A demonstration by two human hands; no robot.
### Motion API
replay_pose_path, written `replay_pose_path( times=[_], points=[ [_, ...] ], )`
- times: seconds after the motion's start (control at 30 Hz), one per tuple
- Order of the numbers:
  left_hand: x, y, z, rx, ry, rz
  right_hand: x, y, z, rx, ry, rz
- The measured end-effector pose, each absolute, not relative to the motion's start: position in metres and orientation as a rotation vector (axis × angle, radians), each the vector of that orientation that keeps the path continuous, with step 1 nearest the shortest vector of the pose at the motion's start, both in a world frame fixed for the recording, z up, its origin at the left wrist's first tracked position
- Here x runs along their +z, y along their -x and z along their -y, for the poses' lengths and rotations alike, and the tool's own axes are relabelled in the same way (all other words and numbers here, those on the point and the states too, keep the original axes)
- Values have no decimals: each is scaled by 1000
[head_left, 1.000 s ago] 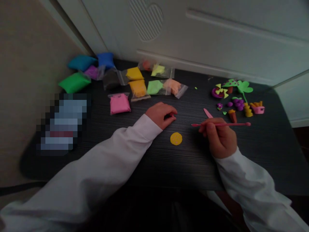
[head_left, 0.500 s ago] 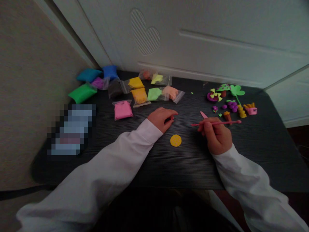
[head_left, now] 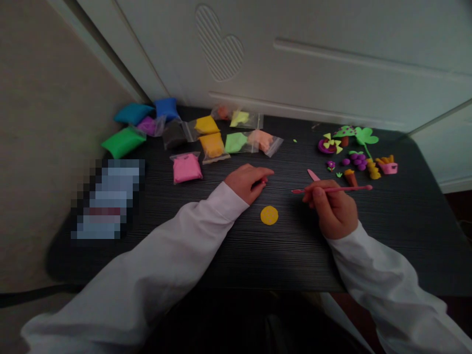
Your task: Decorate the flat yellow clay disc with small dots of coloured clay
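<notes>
My left hand [head_left: 248,181] rests on the dark table [head_left: 221,246], fingers curled round a small red bit of clay [head_left: 263,181] at its fingertips. My right hand [head_left: 334,209] grips a thin pink modelling tool [head_left: 332,189] held level, its tip pointing left. A flat yellow clay disc [head_left: 269,215] lies on the table between my hands, touched by neither. A second pink tool [head_left: 313,175] lies just beyond my right hand.
Several bags of coloured clay [head_left: 199,135] lie along the table's back left. Small finished clay figures [head_left: 354,152] stand at the back right. A blurred-out flat object [head_left: 108,196] lies at the left. A white panelled door [head_left: 295,54] rises behind the table.
Both hands have stayed almost where they were; only the camera shifted a little.
</notes>
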State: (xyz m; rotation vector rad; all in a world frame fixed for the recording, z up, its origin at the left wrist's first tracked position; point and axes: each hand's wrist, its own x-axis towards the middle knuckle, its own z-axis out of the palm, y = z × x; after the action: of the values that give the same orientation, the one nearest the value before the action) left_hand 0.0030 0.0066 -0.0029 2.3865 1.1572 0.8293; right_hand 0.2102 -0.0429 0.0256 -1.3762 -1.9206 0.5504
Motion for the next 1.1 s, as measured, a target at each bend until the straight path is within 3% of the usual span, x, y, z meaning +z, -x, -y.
replay_pose_path(
  times=[1.1],
  points=[
    [-5, -2, -10, 735, -2475, -1121, 24, -209, 43, 499, 1375, 1905]
  ],
)
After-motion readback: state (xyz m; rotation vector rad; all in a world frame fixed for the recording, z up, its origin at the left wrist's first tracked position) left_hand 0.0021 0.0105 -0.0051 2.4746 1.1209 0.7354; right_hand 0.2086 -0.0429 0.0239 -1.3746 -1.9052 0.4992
